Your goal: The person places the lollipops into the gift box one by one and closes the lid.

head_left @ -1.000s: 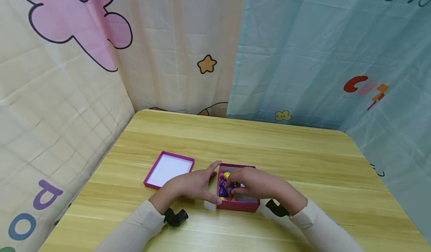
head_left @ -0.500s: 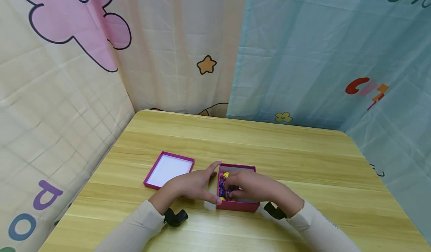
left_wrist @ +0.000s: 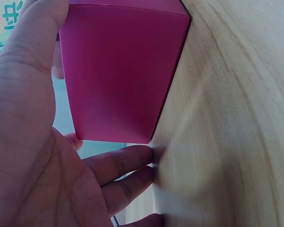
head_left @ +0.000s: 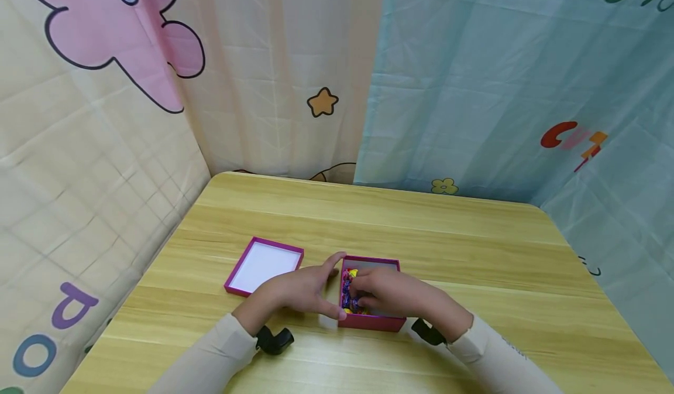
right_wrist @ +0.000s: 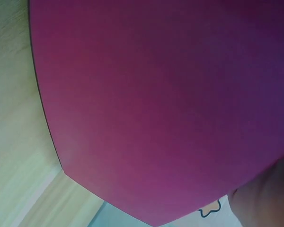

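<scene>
An uncovered magenta box (head_left: 371, 322) stands on the table, with several shiny, colourful wrapped candies (head_left: 346, 291) along its left side. My left hand (head_left: 302, 288) spans that side, thumb at the near corner and forefinger at the far corner, holding the box. In the left wrist view, the box's magenta wall (left_wrist: 123, 71) rises beside the palm, the other fingers low by the table. My right hand (head_left: 392, 291) reaches into the box from the right, fingers curled down over the candies. Thumb and forefinger appear to pinch a dark candy, mostly hidden. The right wrist view is mostly box wall (right_wrist: 146, 104).
The box's lid (head_left: 265, 265), white inside with a magenta rim, lies upturned to the left, behind the left wrist. Black wrist straps (head_left: 275, 341) sit on both arms. Printed curtains (head_left: 284, 78) hang behind the wooden table (head_left: 474, 242).
My right hand has shifted slightly left and lower inside the box, over the candies, its fingers drawn closer together. The left hand, box and lid have stayed put.
</scene>
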{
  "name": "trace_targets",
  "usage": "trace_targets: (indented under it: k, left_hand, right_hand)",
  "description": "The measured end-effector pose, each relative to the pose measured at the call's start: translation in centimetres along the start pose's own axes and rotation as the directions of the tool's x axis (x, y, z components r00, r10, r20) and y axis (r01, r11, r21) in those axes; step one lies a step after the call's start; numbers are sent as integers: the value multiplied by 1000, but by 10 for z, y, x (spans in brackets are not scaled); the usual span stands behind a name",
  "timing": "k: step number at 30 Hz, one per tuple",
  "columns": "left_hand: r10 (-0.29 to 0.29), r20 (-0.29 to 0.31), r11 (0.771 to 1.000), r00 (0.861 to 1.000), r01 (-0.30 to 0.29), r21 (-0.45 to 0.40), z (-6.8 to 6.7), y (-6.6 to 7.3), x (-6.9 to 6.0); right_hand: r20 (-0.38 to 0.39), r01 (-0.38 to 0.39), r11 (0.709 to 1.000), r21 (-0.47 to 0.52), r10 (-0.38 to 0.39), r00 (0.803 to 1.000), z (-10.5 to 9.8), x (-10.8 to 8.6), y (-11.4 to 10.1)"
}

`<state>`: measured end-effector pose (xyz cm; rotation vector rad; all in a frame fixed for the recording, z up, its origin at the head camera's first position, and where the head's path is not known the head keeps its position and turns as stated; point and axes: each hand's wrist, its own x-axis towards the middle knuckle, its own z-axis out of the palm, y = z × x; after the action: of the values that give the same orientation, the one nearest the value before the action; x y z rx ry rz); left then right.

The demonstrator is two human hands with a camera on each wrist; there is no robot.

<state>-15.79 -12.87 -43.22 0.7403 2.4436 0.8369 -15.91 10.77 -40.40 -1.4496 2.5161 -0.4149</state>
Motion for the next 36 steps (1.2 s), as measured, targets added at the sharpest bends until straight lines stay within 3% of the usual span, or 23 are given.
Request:
trace_targets:
  k: [9, 23, 30, 36]
  left_hand:
    - [10, -3, 1000, 1000, -10, 8, 1, -1, 1]
    - [5, -12, 1000, 1000, -4, 23, -1, 3, 0]
    - [1, -13, 999, 1000, -1, 33, 1, -1, 1]
    - [13, -7, 999, 1000, -13, 53, 1, 1, 3]
  right_hand:
    - [0, -10, 1000, 2, 10, 1000, -1, -4, 0]
    - [-123, -119, 991, 65, 127, 984, -17, -30, 12]
    - [-165, -91, 994, 58, 100, 981, -17, -39, 15]
    - [-223, -118, 991, 65, 130, 966, -22, -46, 15]
